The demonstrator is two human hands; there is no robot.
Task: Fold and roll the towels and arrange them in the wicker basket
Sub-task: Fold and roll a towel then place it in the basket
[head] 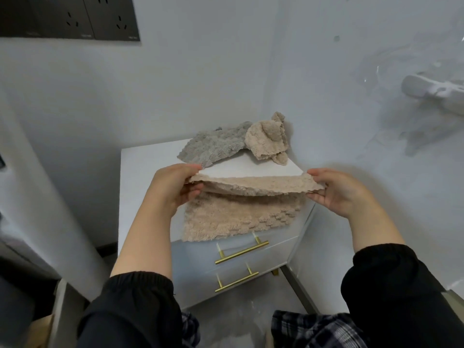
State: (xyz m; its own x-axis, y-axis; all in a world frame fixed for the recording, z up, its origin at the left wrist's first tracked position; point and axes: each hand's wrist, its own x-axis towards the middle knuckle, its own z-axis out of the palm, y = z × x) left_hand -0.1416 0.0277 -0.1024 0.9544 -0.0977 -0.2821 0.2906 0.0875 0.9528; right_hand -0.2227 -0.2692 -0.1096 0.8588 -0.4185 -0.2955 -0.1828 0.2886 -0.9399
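A beige fluffy towel (238, 217) lies on the front of a white cabinet top (140, 162), its near edge hanging over the drawers. My left hand (173, 187) pinches the towel's far left corner and my right hand (336, 189) pinches its far right corner. Both hold that far edge lifted above the rest of the towel. A grey towel (213, 146) lies crumpled at the back of the cabinet. A second beige towel (268, 139) is bunched beside it at the back right corner. No wicker basket is in view.
The cabinet has two drawers with gold bar handles (241, 252). White walls close in behind and to the right. Dark wall sockets (70, 18) sit at the top left. A white fixture (431, 94) juts from the right wall. Grey floor lies below.
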